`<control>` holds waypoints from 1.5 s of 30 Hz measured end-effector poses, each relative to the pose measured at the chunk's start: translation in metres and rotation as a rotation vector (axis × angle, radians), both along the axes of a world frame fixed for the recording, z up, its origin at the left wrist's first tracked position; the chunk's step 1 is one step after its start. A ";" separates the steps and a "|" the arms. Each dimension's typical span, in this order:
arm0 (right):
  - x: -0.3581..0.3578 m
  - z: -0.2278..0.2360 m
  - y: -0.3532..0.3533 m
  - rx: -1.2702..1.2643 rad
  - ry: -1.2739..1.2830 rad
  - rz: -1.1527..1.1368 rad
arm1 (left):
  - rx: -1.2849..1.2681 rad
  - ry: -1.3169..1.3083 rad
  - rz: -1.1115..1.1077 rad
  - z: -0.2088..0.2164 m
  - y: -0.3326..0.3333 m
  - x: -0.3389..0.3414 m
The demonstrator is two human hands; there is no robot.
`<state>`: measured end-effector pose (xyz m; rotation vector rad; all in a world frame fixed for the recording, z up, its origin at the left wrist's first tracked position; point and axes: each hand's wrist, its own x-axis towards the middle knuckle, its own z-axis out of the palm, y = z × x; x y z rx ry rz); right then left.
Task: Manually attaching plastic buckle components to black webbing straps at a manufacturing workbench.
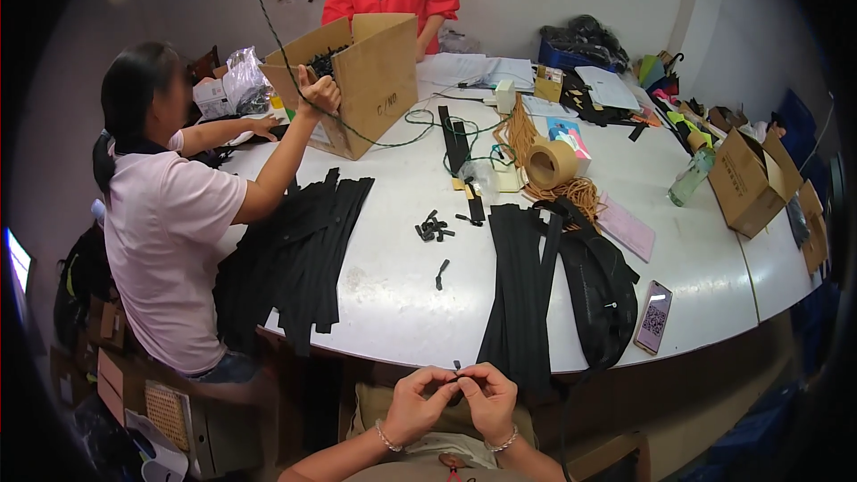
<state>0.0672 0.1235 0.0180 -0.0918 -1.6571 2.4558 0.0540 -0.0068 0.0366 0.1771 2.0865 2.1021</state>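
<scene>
Black small piece (pixel 457 365), which I cannot see well, is pinched between the left hand (pixel 416 406) and the right hand (pixel 490 402), fingertips close together; black strips (pixel 518 295) lie beyond them, toward the right.

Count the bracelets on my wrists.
2: one pale bracelet at the wrist of your left hand, a second bracelet at the wrist of your right hand. No others show.
</scene>
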 end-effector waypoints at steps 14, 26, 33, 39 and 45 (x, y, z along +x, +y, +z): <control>-0.021 0.025 0.014 0.275 0.242 0.085 | 0.187 0.258 0.005 0.010 -0.011 -0.026; -0.015 0.021 0.015 0.280 0.284 0.058 | 0.200 0.234 -0.037 0.003 -0.013 -0.020; -0.015 0.022 0.016 0.262 0.226 0.059 | 0.252 0.200 -0.071 0.001 -0.012 -0.021; -0.013 0.018 0.019 0.159 0.162 0.116 | 0.280 0.123 -0.083 -0.002 -0.012 -0.018; -0.011 0.018 0.020 0.058 0.122 0.194 | 0.325 0.086 -0.088 -0.002 -0.011 -0.016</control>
